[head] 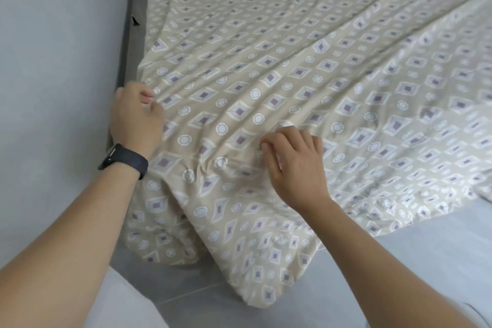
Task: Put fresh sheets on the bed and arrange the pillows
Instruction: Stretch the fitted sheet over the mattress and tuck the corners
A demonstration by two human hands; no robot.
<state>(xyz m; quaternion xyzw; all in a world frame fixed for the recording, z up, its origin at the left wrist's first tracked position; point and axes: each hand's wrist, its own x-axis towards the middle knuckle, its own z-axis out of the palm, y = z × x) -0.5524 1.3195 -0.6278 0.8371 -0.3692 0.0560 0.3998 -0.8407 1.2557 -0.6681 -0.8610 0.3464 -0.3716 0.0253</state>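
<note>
A beige sheet [266, 66] printed with purple diamonds and white circles lies spread over the bed, creased in long diagonal folds. Its near corner hangs over the bed's end onto the grey floor. My left hand [135, 117], a black band on its wrist, grips the sheet's left edge close to the wall, fingers curled into the cloth. My right hand [292, 165] lies on the sheet further right, fingers bent and bunching a small fold under them. No pillows are in view.
A pale wall [53, 61] with a dark skirting strip [123, 56] runs close along the bed's left side, leaving a narrow gap. Grey tiled floor [399, 261] shows at the near end. Bare pale mattress [479, 5] shows at the far right.
</note>
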